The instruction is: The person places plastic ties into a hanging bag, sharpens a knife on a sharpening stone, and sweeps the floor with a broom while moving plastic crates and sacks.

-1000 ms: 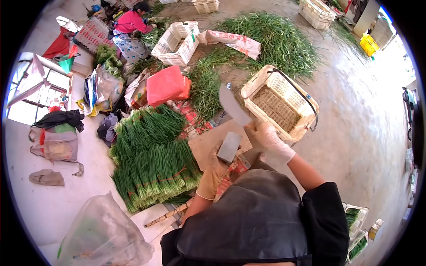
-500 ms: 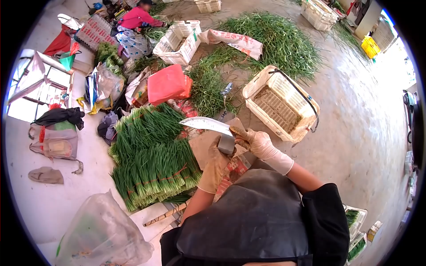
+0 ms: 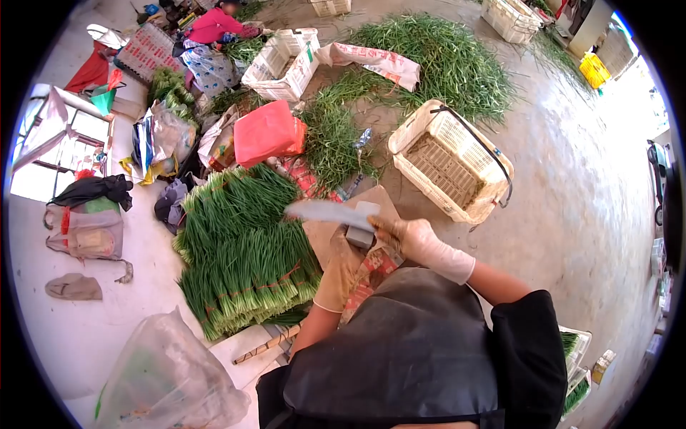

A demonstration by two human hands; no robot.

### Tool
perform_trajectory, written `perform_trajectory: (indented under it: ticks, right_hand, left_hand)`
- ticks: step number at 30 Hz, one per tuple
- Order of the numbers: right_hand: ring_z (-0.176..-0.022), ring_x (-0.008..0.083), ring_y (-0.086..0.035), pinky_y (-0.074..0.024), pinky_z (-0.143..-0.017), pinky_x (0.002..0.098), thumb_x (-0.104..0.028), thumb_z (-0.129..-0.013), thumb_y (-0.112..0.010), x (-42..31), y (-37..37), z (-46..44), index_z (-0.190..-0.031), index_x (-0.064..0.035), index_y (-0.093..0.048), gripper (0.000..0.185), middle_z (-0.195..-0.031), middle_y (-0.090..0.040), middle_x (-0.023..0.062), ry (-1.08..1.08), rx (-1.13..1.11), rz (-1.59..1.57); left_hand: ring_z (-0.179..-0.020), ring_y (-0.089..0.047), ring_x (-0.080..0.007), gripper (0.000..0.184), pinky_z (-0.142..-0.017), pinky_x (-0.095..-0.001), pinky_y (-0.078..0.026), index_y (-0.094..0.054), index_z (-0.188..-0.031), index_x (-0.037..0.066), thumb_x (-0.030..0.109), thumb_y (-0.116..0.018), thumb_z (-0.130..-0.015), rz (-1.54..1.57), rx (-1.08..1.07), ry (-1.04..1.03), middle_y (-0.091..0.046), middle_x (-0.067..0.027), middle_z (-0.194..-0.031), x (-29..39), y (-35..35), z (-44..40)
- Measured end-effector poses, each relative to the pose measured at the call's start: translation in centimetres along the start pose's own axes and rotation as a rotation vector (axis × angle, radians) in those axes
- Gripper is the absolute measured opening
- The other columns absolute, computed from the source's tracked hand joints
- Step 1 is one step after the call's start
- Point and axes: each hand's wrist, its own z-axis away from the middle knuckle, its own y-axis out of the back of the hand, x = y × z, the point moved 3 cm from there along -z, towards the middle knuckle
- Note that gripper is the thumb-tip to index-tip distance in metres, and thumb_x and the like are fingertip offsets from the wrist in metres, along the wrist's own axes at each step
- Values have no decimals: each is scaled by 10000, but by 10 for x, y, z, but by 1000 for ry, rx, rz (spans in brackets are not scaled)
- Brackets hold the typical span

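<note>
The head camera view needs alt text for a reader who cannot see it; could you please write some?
A gloved right hand holds a knife over a grey block in the gloved left hand. Bundles of green stalks lie to the left; an open cream basket stands ahead to the right.

- Block (image 3: 360,237): within the left hand (image 3: 341,266).
- Knife (image 3: 321,210): handle in the right hand (image 3: 406,239), blade pointing left across the block; contact cannot be determined.
- Board (image 3: 320,239): below the block, just ahead of the left hand.
- Bundled stalks (image 3: 246,268): left of the left hand.
- Crate (image 3: 426,189): ahead and right of the right hand.
- Loose stalks (image 3: 446,68): well ahead of the right hand, beyond the crate.
</note>
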Motion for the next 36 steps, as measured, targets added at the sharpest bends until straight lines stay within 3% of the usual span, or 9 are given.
perform_trajectory:
  ticks: [8,10,13,19,21,25,27,31,36]
  right_hand:
    - [-697,220,-633,-498,-643,325,-223,-849,-586,7,-16,3,-1188,-149,-547,349,-857,-646,115,96,86,-96]
    - [-702,247,-633,-501,-641,325,-198,-862,-562,11,-15,-11,-1187,-119,-534,335,-868,-643,131,-79,58,7]
    - [-656,309,-608,-476,-569,388,-271,-845,-567,-12,-17,5,-1217,-174,-507,390,-763,-622,132,228,30,-36]
    - [-791,274,-635,-504,-646,328,-252,-871,-544,-3,-31,-4,-1207,-128,-523,359,-957,-637,121,117,-79,-53]
    - [-787,273,-636,-506,-647,321,-246,-856,-568,-25,-30,-3,-1208,-135,-525,371,-948,-639,126,211,-187,26]
    - [-796,287,-626,-496,-674,339,-249,-838,-588,-21,-56,-18,-1229,-144,-504,413,-926,-634,135,-91,-292,149]
    - [-678,293,-617,-482,-576,393,-335,-859,-525,-36,-66,-6,-1226,-177,-497,400,-756,-631,127,402,-94,-55]
    - [-676,297,-612,-484,-581,377,-394,-850,-526,-26,-90,-31,-1252,-208,-478,445,-834,-641,103,-8,-386,121]
    - [-707,331,-603,-481,-602,398,-306,-834,-567,-48,-98,-15,-1264,-188,-462,458,-809,-618,161,355,-295,77]
  left_hand:
    - [-867,-591,-239,342,-658,-405,-512,-477,-1149,87,304,-388,-899,-77,-255,-164,-586,-80,-1031,0,9,-8]
    - [-835,-595,-219,342,-664,-370,-512,-499,-1110,66,318,-436,-888,-33,-114,-140,-596,-81,-984,-5,8,-9]
    - [-795,-597,-196,349,-654,-355,-509,-531,-1068,53,340,-483,-876,73,-63,-133,-604,-72,-929,-10,37,-35]
    - [-752,-603,-196,339,-595,-353,-509,-530,-1056,54,336,-436,-893,-58,61,-74,-612,-70,-918,4,42,2]
    - [-747,-603,-196,316,-565,-343,-504,-531,-1044,62,319,-417,-898,234,-35,-108,-614,-71,-916,9,57,5]
    - [-818,-611,-238,340,-674,-400,-525,-505,-1076,45,293,-343,-908,60,102,-177,-611,-101,-943,19,79,16]
    - [-894,-597,-285,386,-758,-427,-517,-468,-1137,36,338,-410,-903,279,41,-202,-585,-129,-1023,18,128,-14]
    - [-944,-567,-309,394,-761,-447,-511,-464,-1148,19,310,-336,-915,168,202,-184,-564,-149,-1065,25,121,29]
    - [-908,-581,-286,394,-702,-431,-524,-470,-1129,20,330,-374,-905,355,59,-156,-567,-148,-1046,18,192,-6]
